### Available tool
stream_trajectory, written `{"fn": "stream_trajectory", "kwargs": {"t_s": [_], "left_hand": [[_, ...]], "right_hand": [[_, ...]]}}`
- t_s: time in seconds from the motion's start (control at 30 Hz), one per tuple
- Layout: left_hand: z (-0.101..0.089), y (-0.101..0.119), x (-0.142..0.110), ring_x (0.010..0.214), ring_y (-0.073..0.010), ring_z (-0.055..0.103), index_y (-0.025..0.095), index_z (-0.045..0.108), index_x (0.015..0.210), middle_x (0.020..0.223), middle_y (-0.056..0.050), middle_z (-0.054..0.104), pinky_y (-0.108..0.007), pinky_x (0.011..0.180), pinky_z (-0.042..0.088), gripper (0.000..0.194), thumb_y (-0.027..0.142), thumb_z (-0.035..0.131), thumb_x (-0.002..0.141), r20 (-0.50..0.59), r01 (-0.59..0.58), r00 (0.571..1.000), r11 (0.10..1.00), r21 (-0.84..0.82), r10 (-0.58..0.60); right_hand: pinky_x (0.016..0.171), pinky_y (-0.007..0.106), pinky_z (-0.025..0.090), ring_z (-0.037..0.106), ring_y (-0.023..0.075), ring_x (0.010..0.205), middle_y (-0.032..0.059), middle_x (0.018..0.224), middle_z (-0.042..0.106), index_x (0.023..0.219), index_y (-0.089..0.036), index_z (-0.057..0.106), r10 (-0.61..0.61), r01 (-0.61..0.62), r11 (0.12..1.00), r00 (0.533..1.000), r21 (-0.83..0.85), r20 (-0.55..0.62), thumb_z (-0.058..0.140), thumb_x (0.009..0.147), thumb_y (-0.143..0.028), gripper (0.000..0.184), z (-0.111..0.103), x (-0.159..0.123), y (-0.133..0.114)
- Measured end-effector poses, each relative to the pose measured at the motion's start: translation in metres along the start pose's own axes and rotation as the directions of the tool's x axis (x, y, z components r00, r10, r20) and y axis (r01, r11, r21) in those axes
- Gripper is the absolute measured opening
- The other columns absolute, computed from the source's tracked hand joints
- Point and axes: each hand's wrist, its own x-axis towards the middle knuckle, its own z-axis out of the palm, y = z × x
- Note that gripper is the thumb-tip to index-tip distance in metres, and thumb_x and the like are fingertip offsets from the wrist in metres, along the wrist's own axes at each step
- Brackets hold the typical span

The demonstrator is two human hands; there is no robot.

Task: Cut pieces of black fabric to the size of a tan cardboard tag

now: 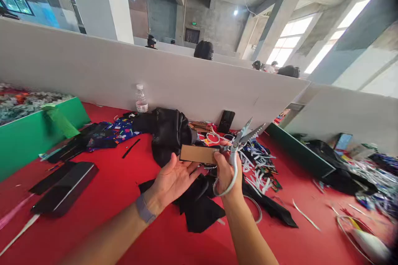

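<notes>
Above a red tabletop (pixel 122 203), the right hand (pixel 226 170) grips a flat brown rectangular panel (pixel 197 154) and pale-handled metal scissors (pixel 235 145), their splayed blades best kept pointing away from the open, upturned left hand (pixel 173 179).

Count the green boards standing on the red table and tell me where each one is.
2: one green board at the left, beyond the left hand; one darker board right of the right hand. I see no third.
</notes>
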Motion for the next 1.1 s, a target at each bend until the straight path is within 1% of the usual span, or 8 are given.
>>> {"fn": "stream_trajectory", "kwargs": {"t_s": [0.2,0.27,0.53,0.67,0.77,0.87,0.97,1.1], "left_hand": [[0.020,0.001,0.002,0.111,-0.0200,0.063,0.010,0.063,0.106,0.111,-0.012,0.069,-0.036,0.107,0.042,0.032,0.033,0.042,0.097,-0.245,-0.026,0.969,0.999,0.033,0.033],[0.024,0.001,0.002,0.112,-0.0203,0.062,0.009,0.062,0.108,0.112,-0.013,0.068,-0.036,0.107,0.042,0.034,0.033,0.041,0.098,-0.288,-0.050,0.956,0.997,0.051,0.063],[0.031,0.003,0.000,0.117,-0.0216,0.060,0.011,0.061,0.110,0.118,-0.013,0.066,-0.038,0.105,0.045,0.034,0.035,0.040,0.098,-0.309,-0.087,0.945,0.993,0.076,0.106],[0.032,0.000,0.000,0.117,-0.0207,0.059,0.014,0.063,0.107,0.120,-0.010,0.066,-0.036,0.102,0.047,0.031,0.040,0.049,0.094,-0.270,-0.137,0.949,0.983,0.120,0.165],[0.030,-0.003,0.001,0.111,-0.0168,0.062,0.018,0.064,0.106,0.117,-0.006,0.068,-0.030,0.097,0.050,0.020,0.026,0.061,0.088,-0.234,-0.186,0.941,0.952,0.241,0.244],[0.027,0.000,0.004,0.102,-0.0135,0.065,0.021,0.065,0.105,0.113,-0.003,0.069,-0.025,0.089,0.053,0.021,0.019,0.066,0.084,-0.243,-0.204,0.923,0.914,0.351,0.299],[0.028,0.009,0.005,0.097,-0.0139,0.067,0.022,0.066,0.104,0.111,-0.002,0.070,-0.024,0.084,0.054,0.024,0.023,0.071,0.080,-0.234,-0.203,0.913,0.870,0.450,0.334],[0.034,0.022,0.003,0.084,-0.0139,0.068,0.020,0.068,0.102,0.094,-0.002,0.072,-0.024,0.074,0.055,0.027,0.026,0.074,0.077,-0.191,-0.160,0.927,0.799,0.580,0.324]], "right_hand": [[0.072,0.029,0.042,0.054,0.0156,0.079,-0.0005,0.090,0.057,0.101,-0.022,0.057,0.020,-0.020,1.000,1.000,0.024,-0.005,0.064,0.070,-0.026,0.032,-0.002,0.003,0.000],[0.072,0.029,0.042,0.053,0.0155,0.079,-0.0002,0.091,0.057,0.101,-0.022,0.057,0.012,-0.012,1.000,1.000,0.028,-0.009,0.065,0.070,-0.026,0.033,-0.002,0.004,0.001],[0.069,0.029,0.043,0.052,0.0157,0.076,0.0014,0.089,0.056,0.105,-0.020,0.055,-0.077,0.074,0.991,0.997,-0.115,-0.017,0.061,0.071,-0.029,0.035,-0.001,0.003,0.005],[0.070,0.030,0.044,0.053,0.0162,0.077,0.0019,0.089,0.055,0.102,-0.020,0.053,-0.120,0.115,0.984,0.992,-0.137,-0.032,0.059,0.073,-0.030,0.031,0.001,0.001,0.006],[0.069,0.030,0.044,0.053,0.0155,0.075,0.0009,0.086,0.054,0.099,-0.020,0.053,-0.134,0.127,0.979,0.990,-0.162,-0.037,0.059,0.073,-0.028,0.028,0.002,-0.002,0.006],[0.068,0.029,0.044,0.052,0.0149,0.073,0.0005,0.086,0.054,0.100,-0.021,0.052,-0.158,0.152,0.971,0.987,-0.187,-0.020,0.059,0.074,-0.027,0.027,0.002,-0.004,0.005],[0.066,0.029,0.044,0.052,0.0153,0.074,0.0016,0.090,0.055,0.102,-0.021,0.054,-0.163,0.175,0.959,0.984,-0.221,0.072,0.061,0.073,-0.025,0.030,-0.001,-0.003,0.001],[0.063,0.027,0.044,0.052,0.0148,0.072,0.0003,0.087,0.056,0.102,-0.022,0.054,-0.076,0.151,0.963,0.947,-0.222,0.312,0.063,0.072,-0.022,0.030,-0.007,0.000,-0.011]]}}
